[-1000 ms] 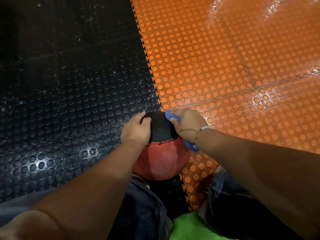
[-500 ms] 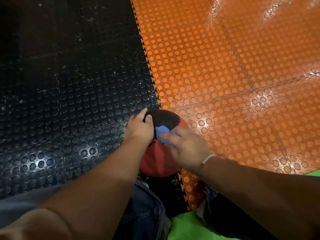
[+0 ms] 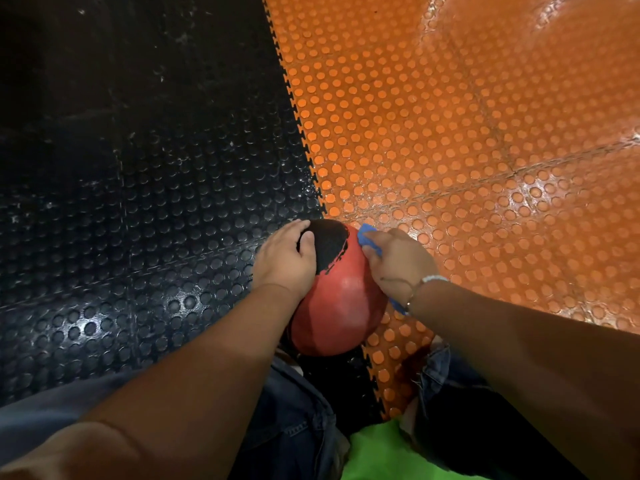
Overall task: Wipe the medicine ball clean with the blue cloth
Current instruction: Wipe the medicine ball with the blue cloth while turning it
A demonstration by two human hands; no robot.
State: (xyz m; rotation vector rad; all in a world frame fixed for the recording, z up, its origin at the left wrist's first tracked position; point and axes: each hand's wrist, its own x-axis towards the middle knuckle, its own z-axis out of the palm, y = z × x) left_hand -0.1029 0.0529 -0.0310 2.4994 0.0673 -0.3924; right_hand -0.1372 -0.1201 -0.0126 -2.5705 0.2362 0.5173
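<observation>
As seen from the head camera, which looks down past both forearms, a round red and black rubber medicine ball (image 3: 341, 299) is found on the floor. It sits right on the toothed seam where the black studded rubber floor tiles (image 3: 156, 220) are joined to the orange studded floor tiles (image 3: 450, 133), just ahead of the person's knees. The far top of the ball is covered by a black patch with a ragged edge, while the near part is red with a dull sheen. The upper left side of the ball is gripped by the left hand (image 3: 282, 259): the fingers are curved round its far left and the thumb is laid across the edge of the black patch. The right side of the ball is covered by the right hand (image 3: 398, 263), under which a soft blue cloth (image 3: 366, 234) is held against the red surface. The fingers are curled over the cloth; one blue corner is left showing past the fingertips, and another strip is seen below the wrist. A thin pale beaded bracelet (image 3: 433, 279) is worn on the right wrist. Dark blue denim jeans (image 3: 298, 410) are seen on both legs at the bottom of the view, and a patch of bright green material (image 3: 377, 452) is shown between them; what it is cannot be told
</observation>
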